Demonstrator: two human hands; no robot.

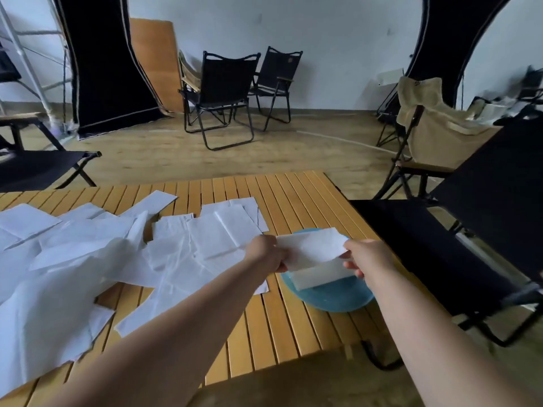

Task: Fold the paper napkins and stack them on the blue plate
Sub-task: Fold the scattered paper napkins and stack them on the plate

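A folded white napkin [310, 245] is held in the air just right of the frame's centre, above the blue plate [332, 298]. The left hand [269, 254] pinches its left end, fingers curled round the edge, and the right hand [365, 257] pinches its right end the same way, so the napkin stretches between the two hands. Under it, on the plate, lies another folded napkin [320, 276], flat and partly hidden by the held one. The plate sits on the counter [293, 195], a slatted yellow wooden top, close to its right edge.

Left of the plate, a loose spread of unfolded napkins [176, 254] covers much of the counter, running from the centre to the left edge of the frame; the sheets overlap at many angles and some are creased or rumpled. A few near the centre top of the pile lie flatter.

Around the counter stand folding chairs: a black chair [470, 230] just to the right, a beige chair [432, 133] behind it at the right, two black chairs [235, 92] by the far wall at upper centre, and another at the left edge. A black curtain [102, 69] hangs at upper left, with a wooden board [155, 60] leaning beside it.
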